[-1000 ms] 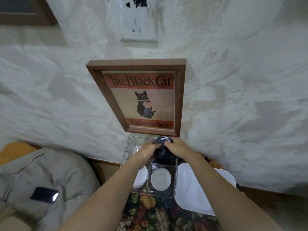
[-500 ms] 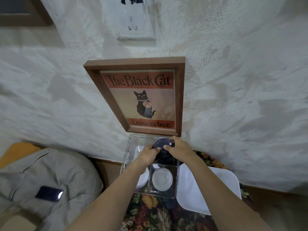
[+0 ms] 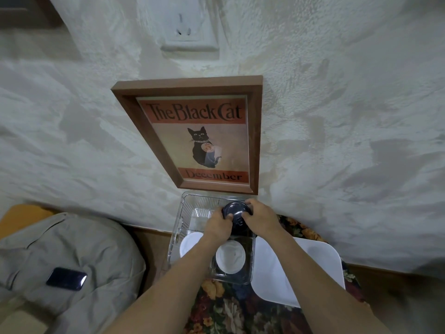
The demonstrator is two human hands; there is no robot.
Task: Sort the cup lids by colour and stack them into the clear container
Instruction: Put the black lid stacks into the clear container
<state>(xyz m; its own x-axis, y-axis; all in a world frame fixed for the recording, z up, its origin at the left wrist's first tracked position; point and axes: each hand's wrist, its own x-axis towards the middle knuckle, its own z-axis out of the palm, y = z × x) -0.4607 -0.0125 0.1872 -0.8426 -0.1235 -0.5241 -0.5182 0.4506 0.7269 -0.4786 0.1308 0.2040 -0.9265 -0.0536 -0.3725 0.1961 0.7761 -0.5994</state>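
Two hands meet over the far right corner of the clear container [image 3: 177,235], both curled round a black lid [image 3: 237,209]. The left hand [image 3: 218,225] pinches the lid's near left rim with thumb and fingertips. The right hand [image 3: 261,219] wraps its right side, fingers hooked over the far rim and thumb resting on top. The lid sits atop more dark lids in the far right compartment, mostly hidden behind the hands. A white lid [image 3: 230,259] lies in the near right compartment. Another white lid [image 3: 190,244] lies at the near left, partly under the left forearm. The container stands on a floral cloth [image 3: 224,307], just beside a white tray [image 3: 313,261] along its right edge.
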